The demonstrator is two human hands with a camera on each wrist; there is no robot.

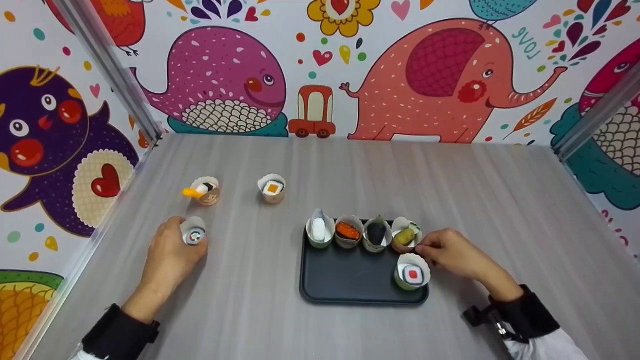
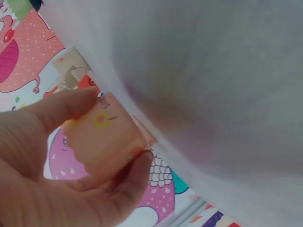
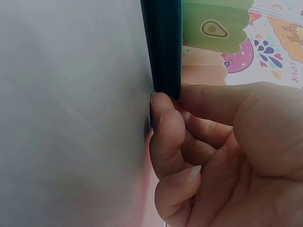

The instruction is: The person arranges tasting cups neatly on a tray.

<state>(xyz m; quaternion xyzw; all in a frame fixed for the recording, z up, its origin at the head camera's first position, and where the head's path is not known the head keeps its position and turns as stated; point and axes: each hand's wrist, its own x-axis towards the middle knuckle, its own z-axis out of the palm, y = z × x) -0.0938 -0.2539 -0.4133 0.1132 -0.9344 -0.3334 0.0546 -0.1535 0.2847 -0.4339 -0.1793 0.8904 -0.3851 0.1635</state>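
Observation:
My left hand (image 1: 172, 250) grips a paper cup (image 1: 194, 231) holding a small toy sushi roll, at the table's left. In the left wrist view, thumb and fingers wrap the cup (image 2: 106, 137), printed with a small flower. My right hand (image 1: 452, 252) pinches the right edge of a black tray (image 1: 350, 280); the right wrist view shows thumb and fingertips at the tray's rim (image 3: 165, 47). Along the tray's far side stand cups with a white piece (image 1: 318, 229), orange roe sushi (image 1: 348, 230), a dark piece (image 1: 376, 232) and a yellow-green piece (image 1: 404, 236). A red-centred roll (image 1: 413, 274) sits front right.
Beyond my left hand stands a cup with shrimp-like sushi (image 1: 205, 190), its orange tail poking out. Right of it is a cup with a yellow-centred roll (image 1: 272, 188). Printed walls (image 1: 320, 65) border the grey table (image 1: 250, 300) at the back and sides.

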